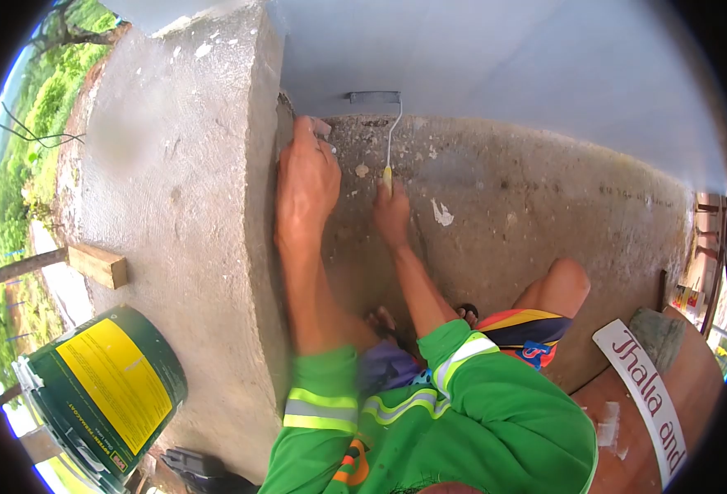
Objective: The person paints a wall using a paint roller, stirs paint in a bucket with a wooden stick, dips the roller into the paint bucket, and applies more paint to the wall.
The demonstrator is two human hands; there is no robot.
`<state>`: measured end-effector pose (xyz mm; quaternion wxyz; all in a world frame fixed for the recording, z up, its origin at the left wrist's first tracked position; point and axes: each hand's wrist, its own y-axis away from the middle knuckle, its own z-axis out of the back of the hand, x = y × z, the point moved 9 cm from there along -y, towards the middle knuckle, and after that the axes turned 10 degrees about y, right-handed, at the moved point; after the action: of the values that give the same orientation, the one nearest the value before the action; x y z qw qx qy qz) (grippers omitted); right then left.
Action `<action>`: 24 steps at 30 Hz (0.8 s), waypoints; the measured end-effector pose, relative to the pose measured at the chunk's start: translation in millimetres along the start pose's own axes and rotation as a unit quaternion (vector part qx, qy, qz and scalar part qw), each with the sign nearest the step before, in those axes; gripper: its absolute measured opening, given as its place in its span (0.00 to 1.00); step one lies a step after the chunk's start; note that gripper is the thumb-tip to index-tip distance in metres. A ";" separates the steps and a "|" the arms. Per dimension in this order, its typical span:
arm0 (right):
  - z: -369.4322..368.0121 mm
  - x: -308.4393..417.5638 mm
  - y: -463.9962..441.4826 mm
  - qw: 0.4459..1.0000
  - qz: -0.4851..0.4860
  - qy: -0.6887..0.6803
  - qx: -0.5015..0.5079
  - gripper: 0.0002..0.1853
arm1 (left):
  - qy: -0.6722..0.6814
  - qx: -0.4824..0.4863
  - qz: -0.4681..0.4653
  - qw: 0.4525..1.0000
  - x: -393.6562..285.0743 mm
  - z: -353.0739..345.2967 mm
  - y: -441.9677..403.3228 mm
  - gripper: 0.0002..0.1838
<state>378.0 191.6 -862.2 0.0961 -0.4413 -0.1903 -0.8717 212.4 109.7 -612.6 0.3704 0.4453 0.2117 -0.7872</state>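
Observation:
My right hand is wrapped round the yellow handle of a small paint roller. Its thin wire frame points away from me, and the grey roller head lies against the bottom of the pale grey-blue wall, just above the rough concrete floor. My left hand is closed at the inner corner, beside the raised concrete ledge. Its fingertips are curled close to the wall's base; whatever they may hold is too small to make out.
A green paint bucket with a yellow label stands on the left, near a wooden block. At the lower right is a white lettered sign by a brown surface. A black object lies at the lower left. Greenery shows beyond the ledge.

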 end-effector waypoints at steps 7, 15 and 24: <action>-16.5 -14.6 -14.0 0.999 -0.007 0.039 -0.035 0.21 | -0.003 -0.009 -0.018 1.000 1.1 -2.0 0.8 0.09; -5.6 -8.2 -9.5 0.992 0.093 0.004 -0.091 0.16 | -0.051 0.018 0.015 0.998 10.1 -6.9 1.6 0.12; 76.2 132.9 41.5 0.984 0.095 -0.143 -0.045 0.14 | -0.069 0.027 0.106 0.992 16.3 -4.8 7.7 0.15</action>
<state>369.0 185.6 -703.8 0.1301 -0.5816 -0.1197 -0.7940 215.7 101.6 -629.1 0.4534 0.4192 0.1162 -0.7779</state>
